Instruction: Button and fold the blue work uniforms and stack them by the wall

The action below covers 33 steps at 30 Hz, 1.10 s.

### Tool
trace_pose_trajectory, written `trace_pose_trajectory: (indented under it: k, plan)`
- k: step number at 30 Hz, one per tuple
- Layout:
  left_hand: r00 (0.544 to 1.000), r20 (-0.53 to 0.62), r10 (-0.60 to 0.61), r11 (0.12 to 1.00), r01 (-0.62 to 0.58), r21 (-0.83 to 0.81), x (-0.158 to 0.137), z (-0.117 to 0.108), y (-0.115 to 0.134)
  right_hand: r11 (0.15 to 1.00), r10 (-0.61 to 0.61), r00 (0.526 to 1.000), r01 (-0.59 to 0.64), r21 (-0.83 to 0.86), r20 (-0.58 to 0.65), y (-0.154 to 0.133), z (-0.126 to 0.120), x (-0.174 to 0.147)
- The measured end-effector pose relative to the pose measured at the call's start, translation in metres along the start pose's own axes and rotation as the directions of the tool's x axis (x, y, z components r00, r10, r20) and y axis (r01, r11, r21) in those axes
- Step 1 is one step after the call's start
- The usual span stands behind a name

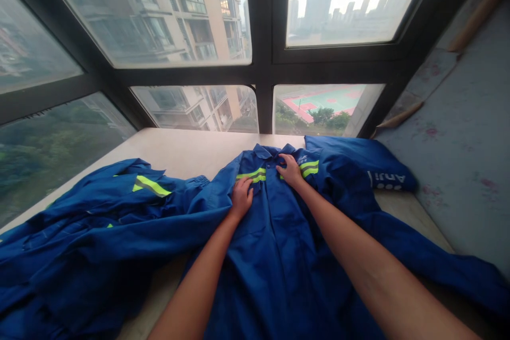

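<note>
A blue work jacket (263,255) lies front up, its collar toward the windows and its sleeves spread to both sides. Yellow-green and grey reflective stripes cross its chest. My left hand (241,197) rests flat on the jacket's left chest, fingertips by the stripe. My right hand (290,171) is on the other side of the front opening, just below the collar (263,151). Its thumb and forefinger are apart, touching the cloth near a button, and its other fingers are partly hidden. Neither hand visibly grips the fabric.
More blue clothing with reflective strips (119,207) lies crumpled at the left. A blue folded bundle with white lettering (358,162) sits at the right by the papered wall (466,170). Beneath is a pale sill (179,151), with dark-framed windows (263,32) behind.
</note>
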<state>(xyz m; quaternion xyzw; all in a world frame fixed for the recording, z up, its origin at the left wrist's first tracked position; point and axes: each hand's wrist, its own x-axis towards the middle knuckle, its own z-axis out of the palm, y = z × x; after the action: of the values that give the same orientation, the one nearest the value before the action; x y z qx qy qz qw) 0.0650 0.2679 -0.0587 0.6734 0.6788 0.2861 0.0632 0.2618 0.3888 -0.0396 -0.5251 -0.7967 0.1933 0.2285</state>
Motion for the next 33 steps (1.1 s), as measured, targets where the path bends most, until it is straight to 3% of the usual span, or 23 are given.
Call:
trace_pose_trajectory:
  k: [6, 13, 17, 21, 25, 30, 33]
  plan:
    - [0.997, 0.04, -0.065, 0.998, 0.065, 0.002, -0.047, -0.018, -0.018, 0.988, -0.151, 0.989, 0.151, -0.023, -0.005, 0.004, -0.01, -0.045]
    - [0.985, 0.171, -0.021, 1.0, 0.024, -0.014, -0.092, -0.032, -0.007, 0.947, -0.257, 0.965, 0.261, -0.188, 0.048, 0.006, -0.033, -0.145]
    - [0.964, 0.267, -0.005, 1.0, 0.003, 0.008, -0.111, -0.039, -0.005, 0.925, -0.21, 0.976, 0.179, -0.335, -0.056, 0.026, -0.049, -0.196]
    - [0.965, 0.261, -0.01, 0.999, -0.001, 0.043, -0.117, -0.044, 0.003, 0.95, -0.111, 0.99, 0.082, -0.303, -0.081, 0.047, -0.059, -0.229]
    - [0.961, 0.27, -0.066, 0.989, 0.027, 0.144, -0.126, -0.056, 0.026, 0.965, -0.091, 0.994, 0.074, -0.252, -0.057, 0.048, -0.074, -0.247]
    - [0.912, 0.411, 0.0, 0.984, -0.073, 0.161, -0.134, -0.1, 0.062, 0.966, 0.129, 0.989, -0.107, -0.235, 0.078, 0.036, -0.126, -0.235]
    - [0.969, 0.243, 0.037, 0.975, -0.088, 0.204, -0.121, -0.128, 0.073, 0.969, 0.106, 0.994, -0.098, -0.227, 0.022, 0.03, -0.151, -0.213]
